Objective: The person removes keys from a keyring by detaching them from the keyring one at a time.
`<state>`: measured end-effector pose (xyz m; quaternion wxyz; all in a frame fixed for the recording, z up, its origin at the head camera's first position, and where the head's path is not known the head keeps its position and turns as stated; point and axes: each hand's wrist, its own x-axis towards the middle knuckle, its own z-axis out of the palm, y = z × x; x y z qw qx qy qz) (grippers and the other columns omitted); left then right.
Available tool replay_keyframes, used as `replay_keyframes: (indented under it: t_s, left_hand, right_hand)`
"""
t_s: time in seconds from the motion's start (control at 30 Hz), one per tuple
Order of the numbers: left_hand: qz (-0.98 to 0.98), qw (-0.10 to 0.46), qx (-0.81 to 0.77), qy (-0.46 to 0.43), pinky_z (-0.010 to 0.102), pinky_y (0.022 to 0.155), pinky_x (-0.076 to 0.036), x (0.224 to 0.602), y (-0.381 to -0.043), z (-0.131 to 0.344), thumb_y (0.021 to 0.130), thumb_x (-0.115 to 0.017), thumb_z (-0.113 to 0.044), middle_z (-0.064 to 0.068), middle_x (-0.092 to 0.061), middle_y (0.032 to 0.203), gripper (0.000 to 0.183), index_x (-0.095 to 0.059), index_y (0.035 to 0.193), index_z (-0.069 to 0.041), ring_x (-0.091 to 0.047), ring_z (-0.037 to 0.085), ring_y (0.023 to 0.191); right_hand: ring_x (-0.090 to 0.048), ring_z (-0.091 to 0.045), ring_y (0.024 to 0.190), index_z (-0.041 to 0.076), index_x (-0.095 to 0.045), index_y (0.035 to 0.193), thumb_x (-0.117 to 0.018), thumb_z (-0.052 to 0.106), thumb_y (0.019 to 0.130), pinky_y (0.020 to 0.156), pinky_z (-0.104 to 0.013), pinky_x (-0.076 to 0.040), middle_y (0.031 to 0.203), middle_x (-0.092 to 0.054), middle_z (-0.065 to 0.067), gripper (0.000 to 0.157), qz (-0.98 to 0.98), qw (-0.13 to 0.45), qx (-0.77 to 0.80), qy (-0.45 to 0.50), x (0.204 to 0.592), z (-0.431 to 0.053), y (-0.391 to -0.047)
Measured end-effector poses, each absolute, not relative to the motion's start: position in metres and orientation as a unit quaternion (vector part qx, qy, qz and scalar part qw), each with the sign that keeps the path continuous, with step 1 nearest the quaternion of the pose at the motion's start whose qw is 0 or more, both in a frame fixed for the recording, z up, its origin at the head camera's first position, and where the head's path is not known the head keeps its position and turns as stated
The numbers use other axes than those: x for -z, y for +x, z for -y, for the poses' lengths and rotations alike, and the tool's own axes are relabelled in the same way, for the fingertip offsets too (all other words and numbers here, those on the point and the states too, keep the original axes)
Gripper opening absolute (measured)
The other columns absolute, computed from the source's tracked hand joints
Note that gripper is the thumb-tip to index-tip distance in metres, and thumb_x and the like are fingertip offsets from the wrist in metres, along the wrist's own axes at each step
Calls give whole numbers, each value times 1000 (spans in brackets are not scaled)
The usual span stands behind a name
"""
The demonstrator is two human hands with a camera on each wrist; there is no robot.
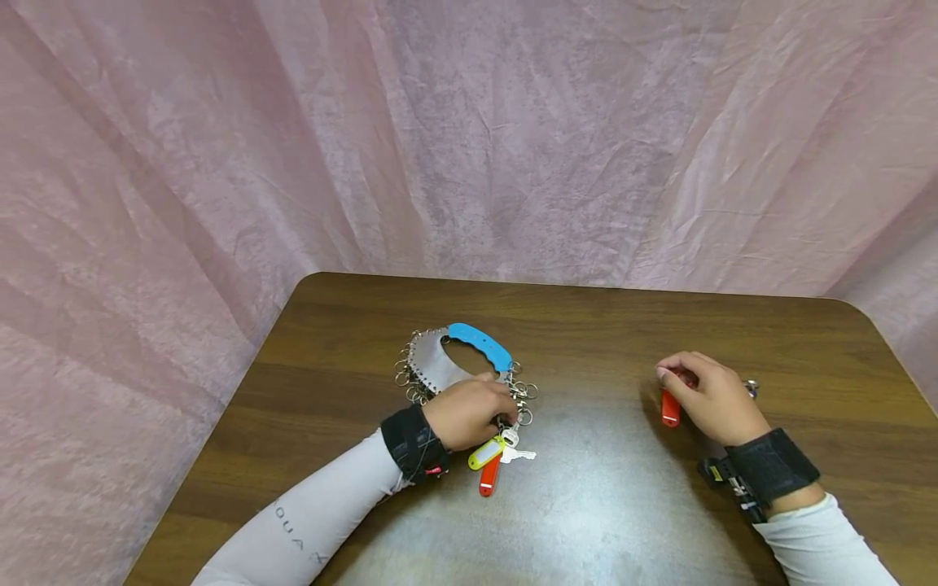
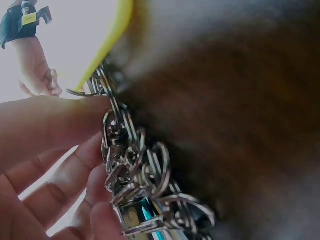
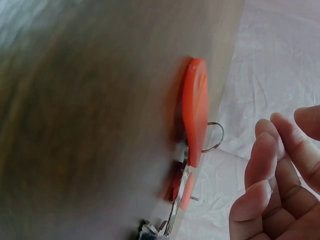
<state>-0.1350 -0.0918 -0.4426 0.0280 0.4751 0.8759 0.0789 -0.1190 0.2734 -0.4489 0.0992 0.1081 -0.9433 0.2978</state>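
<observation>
Key holder (image 1: pixel 427 363), toward far edge of worktop (image 1: pixel 601 342): likely stiff; grip blue handle (image 1: pixel 479 342). Your left hand (image 1: pixel 472 411) pinches rings (image 2: pixel 157 170); right hand (image 1: pixel 721 403) loose, thumb apart, empty.

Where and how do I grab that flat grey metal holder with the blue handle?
I'd grip the flat grey metal holder by its curved blue handle, coming from the far right. Small silvery metal rings crowd the metal's outer edge, not the handle, and the open space inside its curve should let fingers wrap round. The left hand is over the metal's near part.
</observation>
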Motion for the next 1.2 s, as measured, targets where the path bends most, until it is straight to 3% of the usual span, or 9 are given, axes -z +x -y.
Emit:
replay_keyframes:
  t_s: [0.33, 0.67, 1.2]
  left_hand:
    - [-886, 46, -77, 454, 26, 85, -48, 443, -135, 90, 83, -77, -13, -8, -71, 94, 13, -77, 91, -22, -61, 13, 93]
    - [-889, 53, -102, 443, 28, 82, -49, 440, -133, 91, 86, -78, -20, -6, -68, 92, 7, -74, 91, -22, -60, 13, 92]
    - [-890, 57, -130, 433, 26, 78, -48, 442, -135, 93, 90, -72, -18, -5, -63, 90, 7, -74, 90, -24, -57, 12, 89]
  right_hand:
    - [-54, -9, 76, 9, -73, 105, -64, 21, 99, 65, -23, -44, 98, -71, -8, 16, 946, 87, -296, 102, 448, -272, -118]
    - [-53, -4, 76, 11, -73, 104, -64, 19, 99, 66, -23, -45, 97, -72, -7, 14, 945, 98, -293, 109, 452, -271, -119]
    - [-55, -6, 78, 10, -73, 104, -64, 17, 98, 67, -22, -45, 98, -71, -7, 13, 943, 92, -300, 111, 451, -266, -117]
